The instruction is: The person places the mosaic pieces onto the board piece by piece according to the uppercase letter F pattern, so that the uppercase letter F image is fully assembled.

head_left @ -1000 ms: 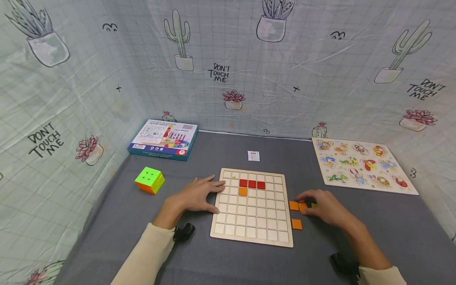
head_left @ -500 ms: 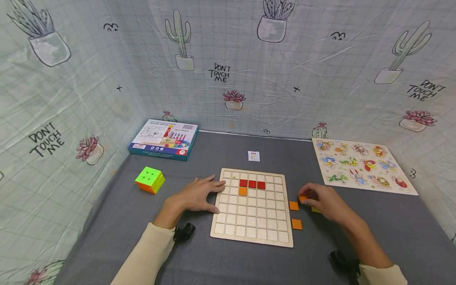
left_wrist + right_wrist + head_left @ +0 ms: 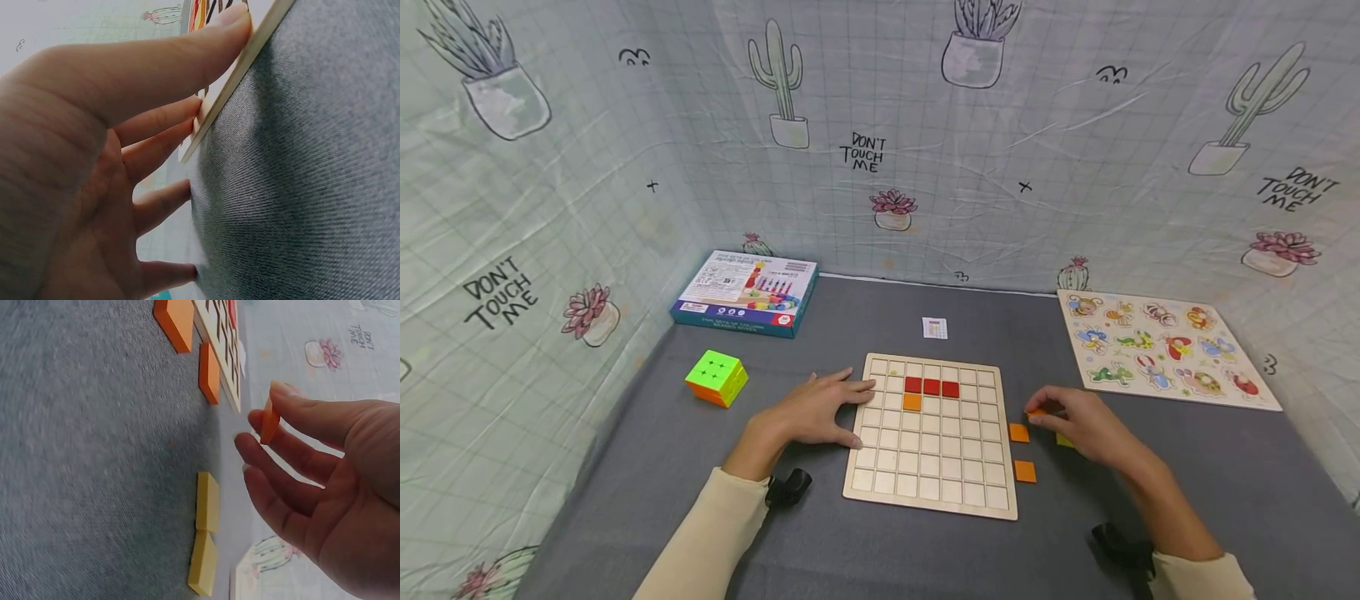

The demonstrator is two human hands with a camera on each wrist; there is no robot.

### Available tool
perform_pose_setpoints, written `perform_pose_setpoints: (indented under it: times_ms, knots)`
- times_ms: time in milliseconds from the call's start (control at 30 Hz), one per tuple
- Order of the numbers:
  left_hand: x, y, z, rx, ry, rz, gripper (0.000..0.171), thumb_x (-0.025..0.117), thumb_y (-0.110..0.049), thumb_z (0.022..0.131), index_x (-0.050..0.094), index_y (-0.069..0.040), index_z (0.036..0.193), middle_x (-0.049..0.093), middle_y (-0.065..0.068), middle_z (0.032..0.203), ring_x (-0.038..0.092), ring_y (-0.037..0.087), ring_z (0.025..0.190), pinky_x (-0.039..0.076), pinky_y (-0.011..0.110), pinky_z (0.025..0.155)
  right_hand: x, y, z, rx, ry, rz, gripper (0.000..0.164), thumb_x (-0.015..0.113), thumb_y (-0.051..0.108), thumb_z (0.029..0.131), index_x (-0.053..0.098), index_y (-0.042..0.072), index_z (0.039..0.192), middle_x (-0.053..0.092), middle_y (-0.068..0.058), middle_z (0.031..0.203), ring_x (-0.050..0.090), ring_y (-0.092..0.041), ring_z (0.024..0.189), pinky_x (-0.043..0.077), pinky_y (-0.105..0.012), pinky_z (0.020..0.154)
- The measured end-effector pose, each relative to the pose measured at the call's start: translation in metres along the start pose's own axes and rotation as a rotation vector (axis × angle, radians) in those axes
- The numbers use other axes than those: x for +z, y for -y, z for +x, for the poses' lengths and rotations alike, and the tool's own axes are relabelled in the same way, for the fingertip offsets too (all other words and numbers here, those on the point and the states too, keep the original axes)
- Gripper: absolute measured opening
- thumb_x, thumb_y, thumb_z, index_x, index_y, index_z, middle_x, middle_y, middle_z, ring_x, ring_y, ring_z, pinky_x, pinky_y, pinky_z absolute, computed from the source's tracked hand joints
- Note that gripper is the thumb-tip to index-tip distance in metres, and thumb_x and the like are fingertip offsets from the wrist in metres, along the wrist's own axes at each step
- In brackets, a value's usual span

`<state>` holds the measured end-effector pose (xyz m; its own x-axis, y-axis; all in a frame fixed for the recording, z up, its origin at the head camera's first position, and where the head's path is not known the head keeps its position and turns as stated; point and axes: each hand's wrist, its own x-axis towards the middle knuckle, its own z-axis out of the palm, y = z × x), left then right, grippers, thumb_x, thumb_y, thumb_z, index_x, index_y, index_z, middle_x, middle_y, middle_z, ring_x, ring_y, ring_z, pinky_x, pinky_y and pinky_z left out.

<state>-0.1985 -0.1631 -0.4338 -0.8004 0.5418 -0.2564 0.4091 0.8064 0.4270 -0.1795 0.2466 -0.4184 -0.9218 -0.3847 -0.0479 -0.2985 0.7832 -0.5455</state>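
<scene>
Orange tile (image 3: pixel 270 424), pinched by right fingers (image 3: pixel 306 456), slants steeply, edge-on, in right wrist view; left fingers (image 3: pixel 162 206) spread.

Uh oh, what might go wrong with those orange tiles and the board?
The held orange tile is only pinched by the right hand, so it might slip. That hand could nudge the loose orange tile lying near the wooden grid board. And the left hand touches the board's edge, so a push might shift the red tiles.
</scene>
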Motion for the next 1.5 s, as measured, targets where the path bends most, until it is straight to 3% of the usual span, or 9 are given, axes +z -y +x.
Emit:
perform_pose_setpoints:
  times_ms: [133, 333, 467, 600, 900, 1067, 1300, 1500]
  knots:
    - [0.000, 0.000, 0.000, 0.001, -0.002, -0.007, 0.080, 0.083, -0.046, 0.082, 0.051, -0.021, 0.151, 0.041, -0.005, 0.165, 0.023, 0.035, 0.160, 0.016, 0.078, 0.120, 0.004, 0.002, 0.002, 0.011, -0.007, 0.042, 0.008, 0.073, 0.014, 0.093, 0.070, 0.013, 0.100, 0.075, -0.001, 0.098, 0.072, -0.018, 0.092, 0.058, -0.026, 0.073]
    - [0.000, 0.000, 0.000, -0.003, 0.003, -0.012, 0.079, 0.083, -0.047, 0.082, 0.051, -0.023, 0.151, 0.040, -0.007, 0.165, 0.022, 0.034, 0.160, 0.016, 0.077, 0.120, 0.014, 0.013, 0.009, 0.059, -0.033, 0.043, 0.012, 0.079, 0.018, 0.088, 0.076, 0.013, 0.099, 0.076, -0.003, 0.098, 0.067, -0.012, 0.084, 0.057, -0.027, 0.074]
    - [0.000, 0.001, 0.001, -0.002, 0.003, -0.010, 0.079, 0.082, -0.047, 0.082, 0.051, -0.024, 0.151, 0.040, -0.007, 0.165, 0.022, 0.034, 0.160, 0.016, 0.077, 0.120, 0.021, 0.022, 0.016, 0.078, -0.016, 0.088, 0.017, 0.081, 0.021, 0.087, 0.079, 0.010, 0.100, 0.077, -0.005, 0.095, 0.065, -0.012, 0.077, 0.053, -0.023, 0.063]
    - [0.000, 0.001, 0.000, -0.008, 0.003, -0.007, 0.080, 0.083, -0.047, 0.082, 0.051, -0.024, 0.151, 0.040, -0.008, 0.165, 0.022, 0.033, 0.160, 0.016, 0.077, 0.121, 0.030, 0.033, 0.024, 0.047, -0.002, 0.106, 0.020, 0.081, 0.021, 0.087, 0.079, 0.008, 0.102, 0.077, -0.007, 0.095, 0.064, -0.011, 0.074, 0.052, -0.022, 0.059]
    - [-0.002, 0.000, 0.000, -0.019, 0.003, -0.006, 0.080, 0.083, -0.046, 0.082, 0.051, -0.022, 0.151, 0.040, -0.007, 0.165, 0.022, 0.033, 0.160, 0.015, 0.076, 0.121, 0.052, 0.062, 0.043, -0.046, 0.050, 0.146, 0.022, 0.080, 0.012, 0.086, 0.078, 0.011, 0.107, 0.076, -0.004, 0.104, 0.068, -0.012, 0.090, 0.059, -0.026, 0.078]
    - [-0.002, -0.001, 0.001, -0.019, 0.007, -0.001, 0.080, 0.083, -0.047, 0.082, 0.051, -0.023, 0.151, 0.040, -0.008, 0.165, 0.022, 0.033, 0.160, 0.016, 0.076, 0.121, 0.060, 0.078, 0.051, -0.139, 0.016, 0.151, 0.022, 0.081, 0.007, 0.084, 0.079, 0.009, 0.106, 0.075, -0.004, 0.106, 0.071, -0.014, 0.091, 0.061, -0.028, 0.079]
    - [-0.002, -0.001, 0.001, -0.016, 0.015, -0.006, 0.079, 0.083, -0.047, 0.082, 0.052, -0.023, 0.151, 0.040, -0.007, 0.165, 0.022, 0.034, 0.160, 0.016, 0.076, 0.121, 0.069, 0.095, 0.058, -0.057, -0.007, 0.201, 0.018, 0.086, 0.011, 0.080, 0.080, 0.012, 0.096, 0.079, -0.001, 0.098, 0.072, -0.009, 0.084, 0.056, -0.022, 0.073]
    - [-0.001, -0.001, 0.001, -0.018, 0.009, -0.008, 0.079, 0.083, -0.048, 0.082, 0.051, -0.025, 0.151, 0.040, -0.009, 0.165, 0.022, 0.032, 0.160, 0.016, 0.075, 0.122, 0.080, 0.097, 0.062, -0.122, -0.025, 0.167, 0.016, 0.085, 0.008, 0.080, 0.080, 0.009, 0.095, 0.078, -0.002, 0.097, 0.071, -0.010, 0.083, 0.057, -0.019, 0.074]
